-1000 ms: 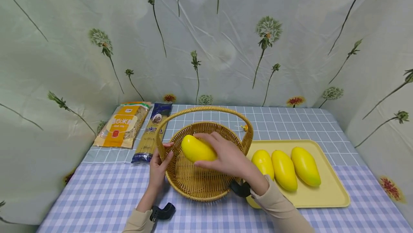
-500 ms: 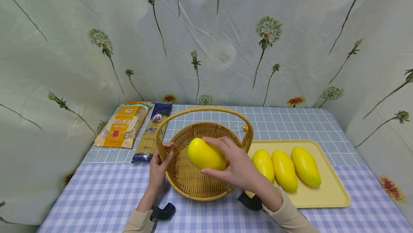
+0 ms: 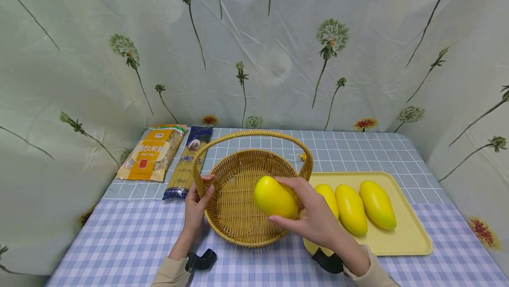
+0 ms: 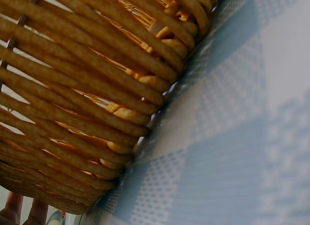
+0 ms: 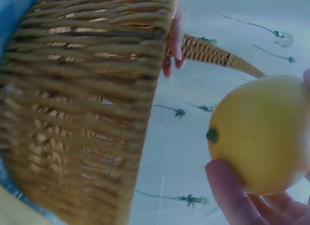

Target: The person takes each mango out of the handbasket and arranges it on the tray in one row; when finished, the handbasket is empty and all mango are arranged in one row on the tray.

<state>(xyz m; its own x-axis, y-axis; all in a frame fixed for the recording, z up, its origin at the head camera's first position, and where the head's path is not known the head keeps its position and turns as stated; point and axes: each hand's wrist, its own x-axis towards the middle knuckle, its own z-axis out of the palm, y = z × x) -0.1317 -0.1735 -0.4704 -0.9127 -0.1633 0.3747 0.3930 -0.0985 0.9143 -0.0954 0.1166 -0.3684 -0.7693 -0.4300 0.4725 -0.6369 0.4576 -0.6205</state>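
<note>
A wicker basket (image 3: 238, 216) with an arched handle stands mid-table, nothing lying inside it. My left hand (image 3: 195, 207) grips its left rim at the foot of the handle, thumb on the inner side. In the left wrist view, fingertips (image 4: 36, 213) show beside the woven wall (image 4: 77, 80). My right hand (image 3: 314, 214) holds a yellow mango (image 3: 275, 198) above the basket's right side. The right wrist view shows this mango (image 5: 261, 133) between thumb and fingers, higher than the rim. Several more mangoes (image 3: 351, 209) lie on a yellow tray (image 3: 409, 238); my right hand partly hides the nearest.
To the basket's left lie a spaghetti pack (image 3: 187, 168) and an orange-and-clear food bag (image 3: 151, 153). A small orange item (image 3: 302, 157) rests behind the handle's right foot. A flowered curtain (image 3: 274, 57) closes off the back of the checked table (image 3: 119, 238).
My right hand has moved right and towards me with the mango, from over the basket's middle to its right side. My left hand has stayed on the rim.
</note>
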